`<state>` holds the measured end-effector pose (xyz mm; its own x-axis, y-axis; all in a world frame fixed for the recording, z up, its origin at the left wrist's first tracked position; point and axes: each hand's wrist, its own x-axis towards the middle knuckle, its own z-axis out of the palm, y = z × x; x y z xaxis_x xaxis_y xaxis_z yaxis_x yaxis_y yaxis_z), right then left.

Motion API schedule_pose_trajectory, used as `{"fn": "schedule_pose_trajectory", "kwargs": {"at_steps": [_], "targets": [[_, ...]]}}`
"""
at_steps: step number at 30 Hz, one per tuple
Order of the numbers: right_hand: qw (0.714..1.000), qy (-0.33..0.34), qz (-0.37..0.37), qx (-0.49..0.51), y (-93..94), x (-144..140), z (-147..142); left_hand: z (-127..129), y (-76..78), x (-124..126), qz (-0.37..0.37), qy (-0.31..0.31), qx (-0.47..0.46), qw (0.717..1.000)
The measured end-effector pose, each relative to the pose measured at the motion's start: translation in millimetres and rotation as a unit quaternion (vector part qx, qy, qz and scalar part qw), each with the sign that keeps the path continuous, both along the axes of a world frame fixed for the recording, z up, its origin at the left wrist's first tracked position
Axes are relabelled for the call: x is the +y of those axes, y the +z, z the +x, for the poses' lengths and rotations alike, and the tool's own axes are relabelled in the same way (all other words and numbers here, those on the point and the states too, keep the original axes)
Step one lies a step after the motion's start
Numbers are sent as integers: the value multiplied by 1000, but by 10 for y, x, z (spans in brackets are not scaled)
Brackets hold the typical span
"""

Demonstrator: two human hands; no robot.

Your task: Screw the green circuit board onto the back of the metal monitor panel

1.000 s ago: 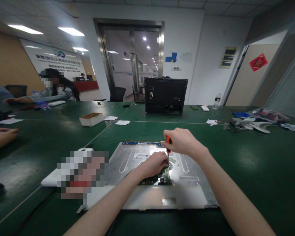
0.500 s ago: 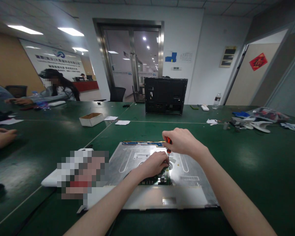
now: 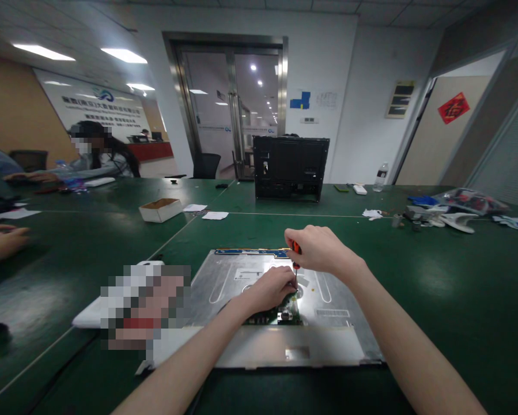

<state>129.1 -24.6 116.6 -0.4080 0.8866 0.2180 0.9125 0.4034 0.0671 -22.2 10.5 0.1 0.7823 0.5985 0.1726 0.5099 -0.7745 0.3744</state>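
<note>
My right hand point(image 3: 317, 246) is closed round the red and black handle of a screwdriver point(image 3: 296, 249), held upright. Its thin shaft points down to a green circuit board point(image 3: 265, 318) on the metal back of a display panel point(image 3: 347, 297). My left hand point(image 3: 271, 287) lies low over the board, fingers closed together beside the screwdriver's tip. Whatever those fingertips pinch is hidden, and the hand covers much of the board. Along the panel's far edge runs a narrow blue circuit strip point(image 3: 245, 252).
Left of the panel lies a white object point(image 3: 88, 311), partly pixelated. Further back are an open white box point(image 3: 160, 212) and a black monitor housing point(image 3: 291, 168). A bottle point(image 3: 380, 177) and assorted parts point(image 3: 435, 216) sit at right. A co-worker's hand point(image 3: 3, 242) rests at left.
My hands, the screwdriver and the panel look almost unmoved. In the background at left, a co-worker's hands have shifted slightly to the left.
</note>
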Motion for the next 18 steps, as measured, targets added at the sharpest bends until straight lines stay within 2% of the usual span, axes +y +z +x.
{"fn": "schedule_pose_trajectory", "kwargs": {"at_steps": [9, 13, 18], "targets": [[1000, -14, -4, -17, 0, 16, -36, 2, 16, -12, -6, 5, -2, 1000], [1000, 0, -10, -7, 6, -8, -14, 0, 6, -3, -7, 7, -1, 1000], [1000, -5, 14, -19, -2, 0, -17, 1, 11, -8, -3, 8, -1, 1000]]}}
